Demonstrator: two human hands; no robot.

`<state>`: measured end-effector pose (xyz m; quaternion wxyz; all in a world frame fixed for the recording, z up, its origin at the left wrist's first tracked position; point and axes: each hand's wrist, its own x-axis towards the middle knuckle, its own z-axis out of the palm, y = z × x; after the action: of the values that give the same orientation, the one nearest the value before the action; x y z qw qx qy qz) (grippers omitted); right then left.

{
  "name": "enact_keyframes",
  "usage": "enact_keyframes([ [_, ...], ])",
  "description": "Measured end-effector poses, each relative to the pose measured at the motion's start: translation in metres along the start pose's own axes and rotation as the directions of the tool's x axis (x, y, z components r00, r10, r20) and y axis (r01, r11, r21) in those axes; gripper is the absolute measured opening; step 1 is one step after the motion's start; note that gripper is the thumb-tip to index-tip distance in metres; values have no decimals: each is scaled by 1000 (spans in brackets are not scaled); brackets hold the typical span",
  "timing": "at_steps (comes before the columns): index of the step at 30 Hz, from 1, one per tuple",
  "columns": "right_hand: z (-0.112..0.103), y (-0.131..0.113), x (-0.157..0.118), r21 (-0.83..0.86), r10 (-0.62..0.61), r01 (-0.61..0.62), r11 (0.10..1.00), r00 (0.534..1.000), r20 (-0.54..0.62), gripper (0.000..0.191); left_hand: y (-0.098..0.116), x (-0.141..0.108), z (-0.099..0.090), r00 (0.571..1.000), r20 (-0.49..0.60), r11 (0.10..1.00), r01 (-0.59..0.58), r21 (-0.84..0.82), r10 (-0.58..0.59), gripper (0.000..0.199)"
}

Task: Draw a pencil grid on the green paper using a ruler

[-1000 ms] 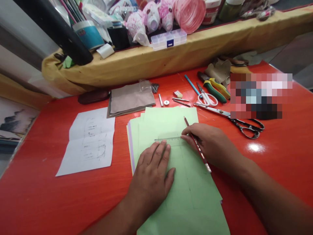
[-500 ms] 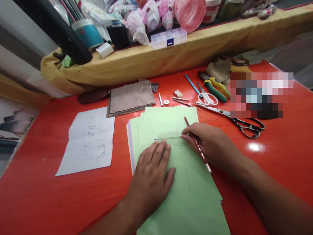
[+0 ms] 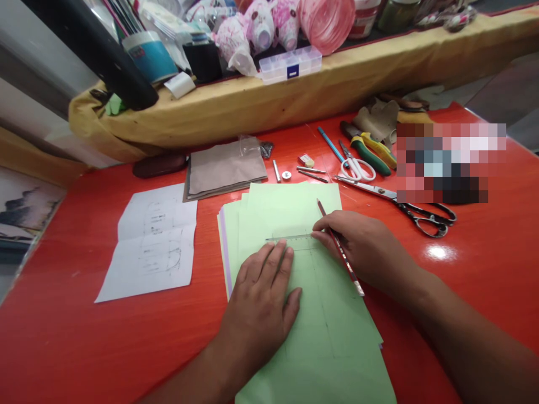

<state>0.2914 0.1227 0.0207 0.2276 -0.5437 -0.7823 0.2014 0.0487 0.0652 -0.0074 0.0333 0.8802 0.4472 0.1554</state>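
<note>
The left hand lies flat on a stack of pale green paper, its fingers spread wide, their tips pinning a clear plastic ruler. The right hand closes narrowly round a red-striped pencil, fingertips at the ruler's right end. The stack sits near the front of the red tabletop. This looks like the ruling stage of drafting; a stroke along the ruler would call for the pencil's point brought down to its edge, with the ruler kept pinned.
</note>
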Motion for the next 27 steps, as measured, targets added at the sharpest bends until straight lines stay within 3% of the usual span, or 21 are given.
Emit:
enact_keyframes([
  [27, 0, 0, 0, 10, 12, -12, 1000, 1000, 8, 21, -1, 0, -1, 1000, 8, 1000, -9, -2, 9, 51],
])
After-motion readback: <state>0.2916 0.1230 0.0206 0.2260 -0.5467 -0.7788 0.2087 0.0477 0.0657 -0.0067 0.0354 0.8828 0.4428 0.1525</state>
